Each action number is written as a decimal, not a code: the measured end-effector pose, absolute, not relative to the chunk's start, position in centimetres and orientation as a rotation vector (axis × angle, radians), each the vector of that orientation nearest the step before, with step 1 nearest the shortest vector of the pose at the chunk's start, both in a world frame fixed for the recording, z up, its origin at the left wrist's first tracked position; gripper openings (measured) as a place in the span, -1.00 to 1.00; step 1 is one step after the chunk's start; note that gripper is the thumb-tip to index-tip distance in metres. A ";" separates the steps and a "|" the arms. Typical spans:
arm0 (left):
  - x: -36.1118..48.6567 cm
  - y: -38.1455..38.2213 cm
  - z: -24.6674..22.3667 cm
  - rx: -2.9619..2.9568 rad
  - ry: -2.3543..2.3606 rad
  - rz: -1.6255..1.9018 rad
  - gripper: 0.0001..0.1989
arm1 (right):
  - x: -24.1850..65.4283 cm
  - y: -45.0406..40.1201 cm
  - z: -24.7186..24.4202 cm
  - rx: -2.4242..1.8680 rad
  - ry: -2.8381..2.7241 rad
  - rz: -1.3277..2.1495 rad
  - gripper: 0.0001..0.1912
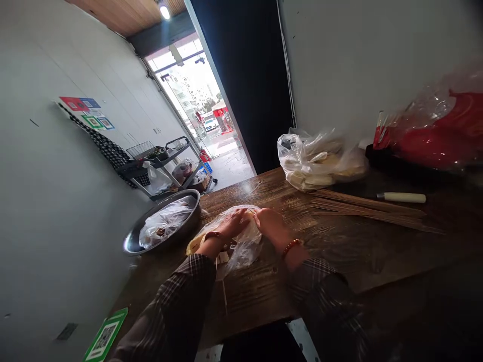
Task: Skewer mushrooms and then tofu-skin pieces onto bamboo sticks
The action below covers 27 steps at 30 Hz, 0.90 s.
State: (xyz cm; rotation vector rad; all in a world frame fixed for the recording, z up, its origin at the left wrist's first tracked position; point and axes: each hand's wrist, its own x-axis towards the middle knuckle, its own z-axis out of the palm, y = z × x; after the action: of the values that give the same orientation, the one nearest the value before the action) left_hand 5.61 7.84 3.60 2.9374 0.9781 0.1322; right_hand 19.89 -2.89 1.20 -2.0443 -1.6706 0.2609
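Note:
A clear plastic bag (245, 254) lies crumpled on the wooden table in front of me, with pale yellowish food (195, 244) showing at its left edge. My left hand (233, 224) rests over the bag, fingers stretched forward and lying fairly flat. Close beside it, my right hand (269, 223) is closed, thumb and fingers pinched together at the bag's far right edge. What sits in that pinch is too small to make out. A thin stick (225, 296) lies on the table below my left hand.
Left is a metal basin (194, 213) holding a white plastic bag (166, 223). To the right are loose wooden skewers (362, 206), a pale-handled knife (405, 197), a bag of pale food (320, 163) and a red bag (426, 146). A cart (177, 156) stands beyond.

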 end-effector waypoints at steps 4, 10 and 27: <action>6.2 8.2 3.5 2.931 0.911 0.099 -0.66 | 20.1 -2.9 1.3 -2.017 -1.671 0.279 -0.60; 6.7 7.2 4.0 2.913 0.882 0.104 -0.76 | 20.3 -3.4 1.8 -1.984 -1.665 0.315 -0.59; 2.9 3.6 7.1 2.383 1.099 0.181 -0.79 | 19.9 -4.2 2.6 -1.709 -1.793 0.342 -0.60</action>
State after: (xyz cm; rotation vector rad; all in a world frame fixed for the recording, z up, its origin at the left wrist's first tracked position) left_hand 2.89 3.56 7.07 2.3829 1.0985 0.1812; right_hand 19.88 -4.20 2.56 -1.7087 -1.7934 0.3422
